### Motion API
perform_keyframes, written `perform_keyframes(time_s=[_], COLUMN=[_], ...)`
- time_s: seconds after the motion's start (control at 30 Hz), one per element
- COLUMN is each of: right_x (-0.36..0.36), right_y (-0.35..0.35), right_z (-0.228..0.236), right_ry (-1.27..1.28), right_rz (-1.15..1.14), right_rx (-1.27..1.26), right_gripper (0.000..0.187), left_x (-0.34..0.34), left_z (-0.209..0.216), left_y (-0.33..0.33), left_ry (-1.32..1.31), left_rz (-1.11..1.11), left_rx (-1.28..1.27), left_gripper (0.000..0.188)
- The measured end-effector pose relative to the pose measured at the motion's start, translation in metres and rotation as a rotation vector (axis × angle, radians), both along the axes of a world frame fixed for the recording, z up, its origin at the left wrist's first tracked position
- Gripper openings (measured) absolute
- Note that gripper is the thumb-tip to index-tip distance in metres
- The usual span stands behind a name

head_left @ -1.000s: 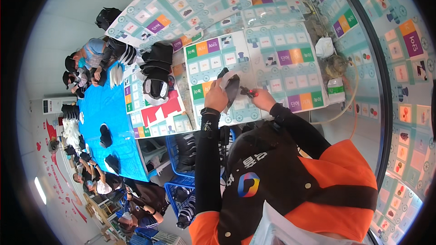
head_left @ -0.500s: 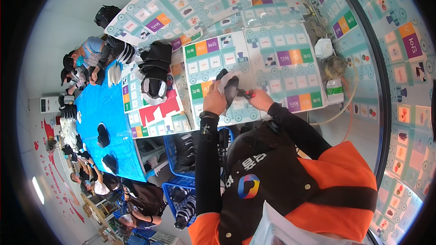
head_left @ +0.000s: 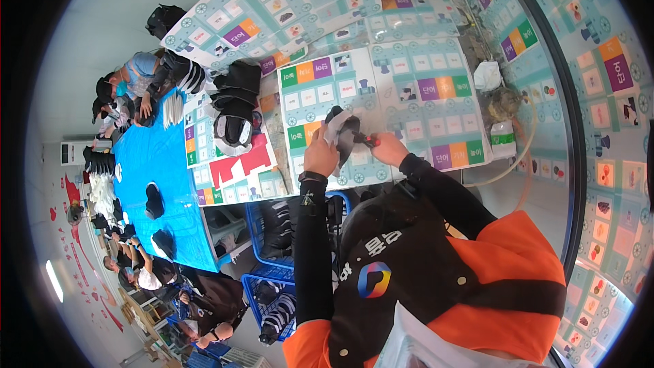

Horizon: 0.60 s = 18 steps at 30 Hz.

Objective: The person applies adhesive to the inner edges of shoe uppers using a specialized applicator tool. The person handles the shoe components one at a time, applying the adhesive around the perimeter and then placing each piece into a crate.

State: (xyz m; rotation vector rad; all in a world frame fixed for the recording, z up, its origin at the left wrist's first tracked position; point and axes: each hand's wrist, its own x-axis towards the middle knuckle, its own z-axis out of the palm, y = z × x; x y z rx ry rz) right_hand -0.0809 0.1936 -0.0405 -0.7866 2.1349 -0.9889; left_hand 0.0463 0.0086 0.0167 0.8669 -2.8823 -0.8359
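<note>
"What lies around the hands?"

"The table (head_left: 426, 109) spreads beneath both grips, papered with printed sheets, probably to protect it. A stack of black pieces (head_left: 235, 85) sits left of the left grip, likely within easy reach."

"And between the grips?"

"A dark, pale-edged piece (head_left: 347, 142). The left hand (head_left: 321, 155) pinches its left side, probably to steady it."

"The right?"

"The right hand (head_left: 390, 149) is closed around a red-and-black hand tool (head_left: 370, 140), pointed leftward at the piece. Whether they touch, I can't tell."

Wearer's hands (head_left: 321, 155) number two (red-handled tools (head_left: 368, 140), one).
</note>
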Motion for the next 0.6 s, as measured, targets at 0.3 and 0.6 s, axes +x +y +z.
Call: perform_keyframes(time_s=[0.3,0.6], right_x=[0.002,0.010], right_y=[0.008,0.014], right_z=[0.009,0.005], right_ry=[-0.075,-0.212], right_rz=[0.177,0.060], right_rx=[0.014,0.060], right_gripper=[0.025,0.027], left_x=[0.005,-0.002], left_z=[-0.005,-0.010], left_y=[-0.005,-0.009], left_ry=[0.032,-0.029], left_rz=[0.012,-0.005], left_rx=[0.000,0.005], left_gripper=[0.049,0.062])
